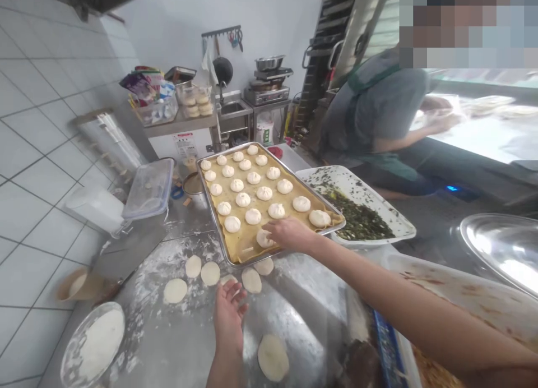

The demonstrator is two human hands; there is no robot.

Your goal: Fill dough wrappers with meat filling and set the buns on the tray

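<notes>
My right hand reaches over the near edge of a metal baking tray lined with yellow paper and closes on a white filled bun resting on the paper. Several finished buns stand in rows on the tray. My left hand hovers palm up with fingers spread over the floured steel table, holding nothing. Flat dough discs lie just beyond its fingertips, and another disc lies to its right.
A white tray of chopped greens sits right of the baking tray. A bowl of flour stands at the near left, a lidded plastic box further back. A large steel bowl is at right. Another person works at the far counter.
</notes>
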